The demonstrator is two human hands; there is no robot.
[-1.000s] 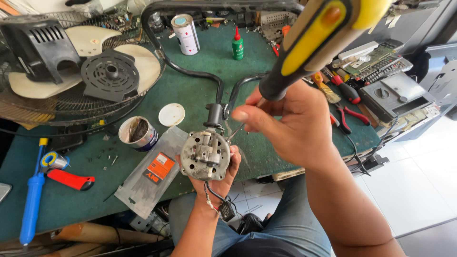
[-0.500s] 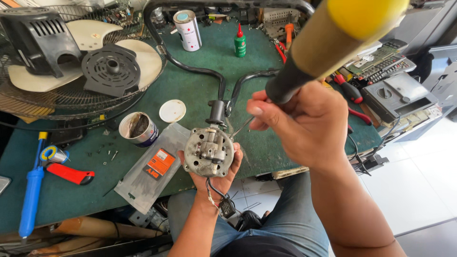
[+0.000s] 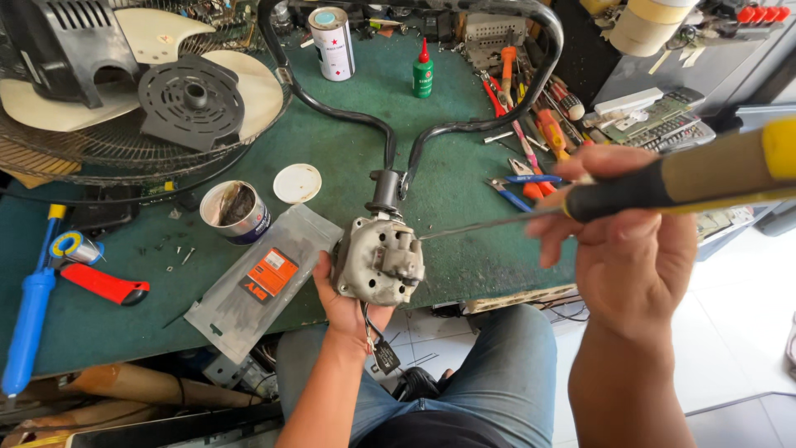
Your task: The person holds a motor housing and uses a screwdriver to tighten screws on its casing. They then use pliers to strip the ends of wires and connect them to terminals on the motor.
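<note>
The right hand (image 3: 634, 249) has drawn the screwdriver (image 3: 663, 184) back from the motor (image 3: 379, 261); the left hand (image 3: 348, 303) still cups it, fingers wrapped, at the table's (image 3: 348, 149) near edge.

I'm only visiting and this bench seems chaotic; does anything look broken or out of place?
Mostly it is a fan taken apart: its blade and black cover lie loose on the wire guard, and small screws are scattered on the green mat. Nothing looks spilled.

A grey metal motor housing (image 3: 380, 261) sits upright at the counter's front edge (black wires dangling beneath). A black-and-yellow-handled screwdriver (image 3: 663, 182) lies nearly level, tip touching the housing's right side.
</note>
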